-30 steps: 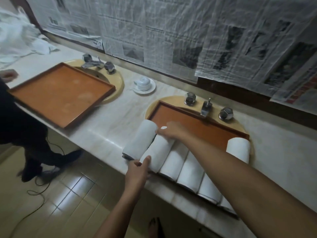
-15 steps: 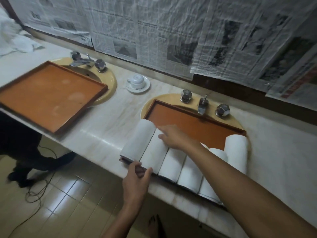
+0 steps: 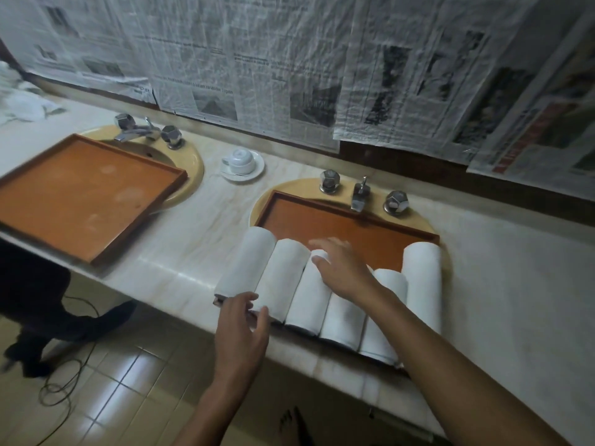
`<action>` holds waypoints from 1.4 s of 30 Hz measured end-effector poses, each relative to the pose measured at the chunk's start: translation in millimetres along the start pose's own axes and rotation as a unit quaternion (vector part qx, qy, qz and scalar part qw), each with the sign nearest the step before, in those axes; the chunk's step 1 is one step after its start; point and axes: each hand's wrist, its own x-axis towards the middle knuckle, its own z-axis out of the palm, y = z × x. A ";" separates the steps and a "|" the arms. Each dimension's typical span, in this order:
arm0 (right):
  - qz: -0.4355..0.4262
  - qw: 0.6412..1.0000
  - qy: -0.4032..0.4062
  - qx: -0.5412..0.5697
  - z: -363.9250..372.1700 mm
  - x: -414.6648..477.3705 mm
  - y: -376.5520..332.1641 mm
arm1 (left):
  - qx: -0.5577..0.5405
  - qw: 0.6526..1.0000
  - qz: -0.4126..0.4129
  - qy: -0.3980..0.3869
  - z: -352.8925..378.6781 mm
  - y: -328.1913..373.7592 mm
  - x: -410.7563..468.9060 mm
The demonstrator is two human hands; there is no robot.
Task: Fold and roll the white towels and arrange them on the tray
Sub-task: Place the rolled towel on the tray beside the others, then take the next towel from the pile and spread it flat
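Observation:
An orange tray (image 3: 328, 220) lies over the right sink, and several rolled white towels (image 3: 248, 262) lie side by side across its near half. My right hand (image 3: 344, 268) rests with spread fingers on the third and fourth rolls from the left. My left hand (image 3: 241, 320) is at the tray's near left corner, fingers loosely spread against the ends of the two leftmost rolls. The rightmost roll (image 3: 421, 281) lies slightly higher than its neighbours.
A second orange tray (image 3: 80, 197) covers the left sink. An upturned white cup on a saucer (image 3: 243, 160) stands between the sinks. Loose white towels (image 3: 22, 101) are piled far left. A person's dark legs (image 3: 35, 294) and a cable (image 3: 64, 381) are on the floor.
My right hand slid from the second roll rightward onto the third and fourth. My left hand let go of the roll end and now lies loose at the tray's corner.

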 end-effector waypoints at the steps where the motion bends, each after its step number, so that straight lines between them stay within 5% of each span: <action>1: 0.009 1.000 0.021 0.016 -6.0 -15.3 9.5 | 0.008 1.000 0.020 -0.001 0.9 5.0 1.3; 12: 0.133 0.971 0.188 0.068 -74.9 -177.0 116.9 | -0.008 0.978 0.183 -0.101 74.8 101.7 -5.6; 23: 0.249 0.905 0.328 0.101 -154.7 -342.8 282.6 | -0.036 0.915 0.311 -0.256 233.2 250.3 -107.2; 29: 0.365 0.849 0.380 0.039 -196.4 -403.2 422.1 | -0.058 0.897 0.318 -0.301 316.3 324.0 -180.8; 34: 0.527 0.822 0.207 -0.065 -196.7 -445.2 529.2 | -0.052 0.884 0.306 -0.350 361.6 356.7 -223.7; 39: 0.471 0.835 0.266 -0.095 -184.9 -471.8 580.5 | -0.028 0.869 0.299 -0.393 392.7 371.3 -245.2; 42: 0.439 0.823 0.360 0.019 -205.2 -469.1 566.4 | -0.004 0.867 0.246 -0.434 406.7 375.6 -247.7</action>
